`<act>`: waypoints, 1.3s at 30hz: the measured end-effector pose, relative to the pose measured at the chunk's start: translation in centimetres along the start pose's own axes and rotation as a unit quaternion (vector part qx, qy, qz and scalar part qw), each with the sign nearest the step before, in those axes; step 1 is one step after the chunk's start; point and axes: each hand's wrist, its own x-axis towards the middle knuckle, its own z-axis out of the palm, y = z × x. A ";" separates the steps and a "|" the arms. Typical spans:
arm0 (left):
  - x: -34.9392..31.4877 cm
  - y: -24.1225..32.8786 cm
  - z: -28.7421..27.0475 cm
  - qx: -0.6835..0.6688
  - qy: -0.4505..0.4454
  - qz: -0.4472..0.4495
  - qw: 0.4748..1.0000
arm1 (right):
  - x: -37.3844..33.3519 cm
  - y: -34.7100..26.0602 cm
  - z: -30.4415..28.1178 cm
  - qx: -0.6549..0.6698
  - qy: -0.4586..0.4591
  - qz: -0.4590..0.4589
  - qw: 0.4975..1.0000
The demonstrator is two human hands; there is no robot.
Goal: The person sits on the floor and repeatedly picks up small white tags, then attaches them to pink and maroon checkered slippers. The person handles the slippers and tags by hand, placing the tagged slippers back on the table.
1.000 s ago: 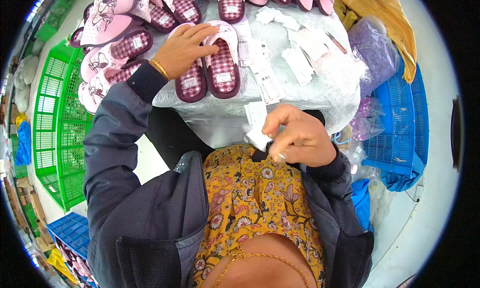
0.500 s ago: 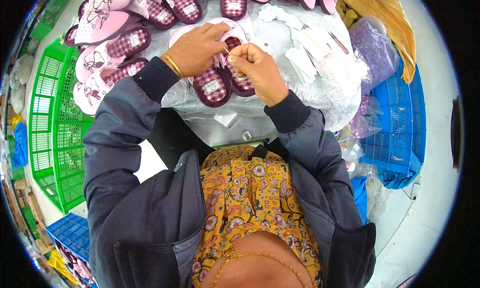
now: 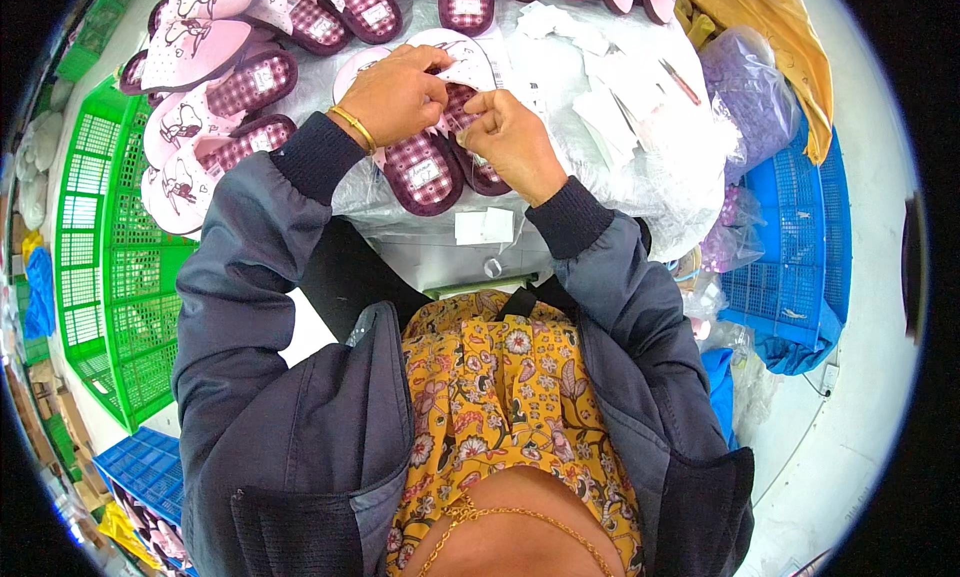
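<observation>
A pair of pink slippers lies side by side in front of me, the left slipper and the right slipper showing dark checked insoles, with their heels toward me. My left hand lies over the pink uppers, its fingers curled in and closed on them near the middle of the pair. My right hand is closed in a pinch at the right slipper's opening, close to my left fingertips. Whatever is between its fingertips is too small to make out. White paper tags lie just below the heels, at the near table edge.
More pink slippers crowd the left and far sides of the plastic-covered table. White cards and a thin reddish tool lie to the right. A green crate stands left; a blue crate and purple bag stand right.
The thin pale piece seen at my right fingertips no longer shows. My right hand has turned slightly, with its fingers more curled. The tags below the heels now lie flatter and farther right.
</observation>
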 end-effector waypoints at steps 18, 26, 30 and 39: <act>0.2 -0.2 0.2 -0.006 -0.021 0.014 1.000 | 1.0 0.1 0.6 -0.108 0.032 -0.039 0.993; 0.1 0.0 -0.1 -0.011 -0.032 0.005 0.999 | 1.2 0.4 0.3 -0.067 0.004 -0.018 0.998; 0.0 -0.2 0.2 -0.011 -0.019 0.010 1.000 | 1.2 0.3 0.4 -0.070 0.008 -0.015 0.997; 0.2 -0.1 0.4 0.013 -0.008 0.019 1.000 | 1.3 0.2 1.0 -0.119 0.055 -0.037 0.991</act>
